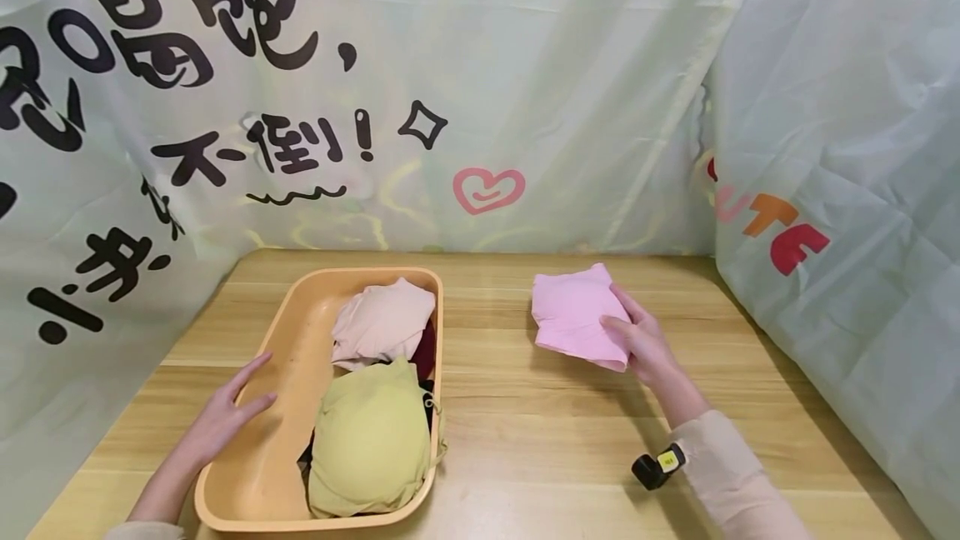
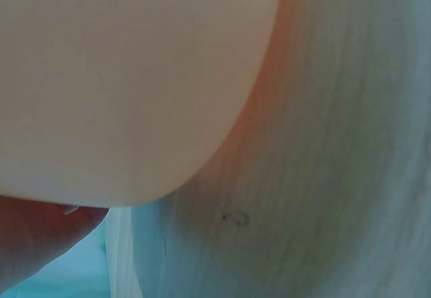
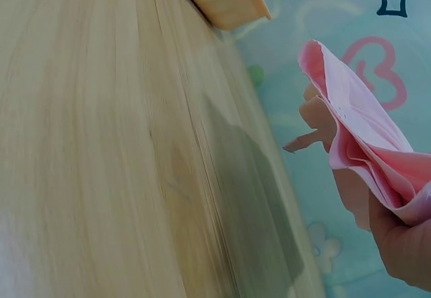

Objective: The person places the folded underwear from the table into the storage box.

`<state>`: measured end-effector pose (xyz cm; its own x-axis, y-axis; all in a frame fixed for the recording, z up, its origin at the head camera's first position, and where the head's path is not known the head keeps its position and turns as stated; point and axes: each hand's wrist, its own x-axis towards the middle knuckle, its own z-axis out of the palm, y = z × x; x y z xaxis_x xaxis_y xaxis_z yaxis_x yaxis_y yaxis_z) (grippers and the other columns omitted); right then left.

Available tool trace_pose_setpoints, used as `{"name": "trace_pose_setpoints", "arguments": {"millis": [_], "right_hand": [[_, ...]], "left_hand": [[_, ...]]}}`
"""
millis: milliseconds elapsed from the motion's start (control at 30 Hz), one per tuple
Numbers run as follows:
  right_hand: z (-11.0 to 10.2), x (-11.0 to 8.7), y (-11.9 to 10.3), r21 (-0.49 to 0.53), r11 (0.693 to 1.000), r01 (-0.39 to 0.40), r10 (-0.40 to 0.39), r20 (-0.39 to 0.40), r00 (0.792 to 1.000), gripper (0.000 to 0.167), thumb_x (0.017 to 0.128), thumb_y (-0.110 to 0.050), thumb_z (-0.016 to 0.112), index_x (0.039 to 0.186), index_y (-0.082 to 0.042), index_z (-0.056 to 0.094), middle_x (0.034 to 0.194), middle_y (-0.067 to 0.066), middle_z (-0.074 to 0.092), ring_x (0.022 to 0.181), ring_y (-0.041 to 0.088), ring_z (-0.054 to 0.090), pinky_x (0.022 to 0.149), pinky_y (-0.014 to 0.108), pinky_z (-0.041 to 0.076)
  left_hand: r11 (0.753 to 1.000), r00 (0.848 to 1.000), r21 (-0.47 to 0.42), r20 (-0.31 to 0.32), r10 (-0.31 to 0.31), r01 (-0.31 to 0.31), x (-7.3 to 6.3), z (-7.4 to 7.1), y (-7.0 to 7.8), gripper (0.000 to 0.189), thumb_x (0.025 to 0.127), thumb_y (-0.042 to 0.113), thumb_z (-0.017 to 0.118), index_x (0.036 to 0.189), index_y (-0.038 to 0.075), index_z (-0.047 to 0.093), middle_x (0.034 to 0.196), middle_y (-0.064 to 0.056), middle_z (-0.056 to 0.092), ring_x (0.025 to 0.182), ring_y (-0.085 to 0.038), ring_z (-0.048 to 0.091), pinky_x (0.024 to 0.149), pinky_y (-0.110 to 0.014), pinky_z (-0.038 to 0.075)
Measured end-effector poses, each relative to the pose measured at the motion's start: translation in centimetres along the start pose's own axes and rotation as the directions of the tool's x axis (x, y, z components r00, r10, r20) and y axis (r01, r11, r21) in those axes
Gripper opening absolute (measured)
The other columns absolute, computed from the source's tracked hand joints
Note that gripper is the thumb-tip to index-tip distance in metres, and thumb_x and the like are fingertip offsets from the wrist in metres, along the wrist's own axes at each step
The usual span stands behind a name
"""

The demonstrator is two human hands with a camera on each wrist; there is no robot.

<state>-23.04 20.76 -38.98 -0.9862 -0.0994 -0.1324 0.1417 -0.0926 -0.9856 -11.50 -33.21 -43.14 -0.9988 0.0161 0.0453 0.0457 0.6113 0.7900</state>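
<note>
My right hand [image 1: 651,347] holds a folded pink cloth [image 1: 577,313] by its right side, thumb on top, raised above the table. In the right wrist view, the cloth's [image 3: 370,119] layered folds show, with fingers beneath. An orange plastic tray [image 1: 298,307] stands at the left of the table. My left hand [image 1: 219,419] is at its left rim, fingers extended and spread from the thumb. Inside, a pale pink folded garment [image 1: 384,319] lies at the back and a yellow-green one [image 1: 371,440] in front. Dark fabric shows partly beneath them.
The wooden table [image 1: 510,440] extends right of the tray. Printed fabric curtains [image 1: 585,107] enclose its back and both sides. A small black device [image 1: 660,467] with a yellow label is attached at my right sleeve. A thin cord hangs over the tray's right rim.
</note>
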Motion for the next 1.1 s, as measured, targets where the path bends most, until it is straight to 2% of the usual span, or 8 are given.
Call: {"name": "trace_pose_setpoints", "arguments": {"millis": [300, 633, 1100], "right_hand": [[1.8, 0.4, 0.7, 0.046, 0.999, 0.001, -0.003, 0.042, 0.999, 0.068, 0.089, 0.001, 0.047, 0.147, -0.012, 0.014, 0.152, 0.012, 0.010, 0.081, 0.003, 0.051, 0.064, 0.015, 0.048], [3.6, 0.6, 0.5, 0.094, 0.996, -0.001, -0.008, 0.086, 0.996, 0.068, 0.088, 0.003, 0.047, 0.147, -0.012, 0.016, 0.151, 0.012, 0.011, 0.083, 0.005, 0.051, 0.064, 0.015, 0.048], [5.2, 0.8, 0.6, 0.130, 0.992, 0.009, -0.019, 0.070, 0.997, 0.067, 0.088, 0.002, 0.046, 0.147, -0.012, 0.016, 0.151, 0.012, 0.014, 0.085, 0.004, 0.050, 0.066, 0.016, 0.047]], "left_hand": [[1.000, 1.000, 0.015, 0.009, -0.006, 0.006, -0.1, 0.1, 0.0, 0.066, 0.089, 0.019, 0.058, 0.143, 0.001, 0.023, 0.141, -0.036, 0.020, 0.126, -0.055, 0.017, 0.094, -0.069, 0.018], [1.000, 1.000, 0.011, -0.001, -0.001, 0.001, -0.1, 0.0, 0.0, 0.066, 0.089, 0.018, 0.058, 0.143, 0.001, 0.024, 0.141, -0.036, 0.019, 0.126, -0.055, 0.016, 0.094, -0.069, 0.018], [1.000, 1.000, -0.012, 0.009, 0.004, -0.004, -0.1, -0.1, 0.0, 0.066, 0.089, 0.017, 0.057, 0.143, 0.001, 0.023, 0.142, -0.034, 0.020, 0.127, -0.054, 0.015, 0.094, -0.069, 0.018]]}}
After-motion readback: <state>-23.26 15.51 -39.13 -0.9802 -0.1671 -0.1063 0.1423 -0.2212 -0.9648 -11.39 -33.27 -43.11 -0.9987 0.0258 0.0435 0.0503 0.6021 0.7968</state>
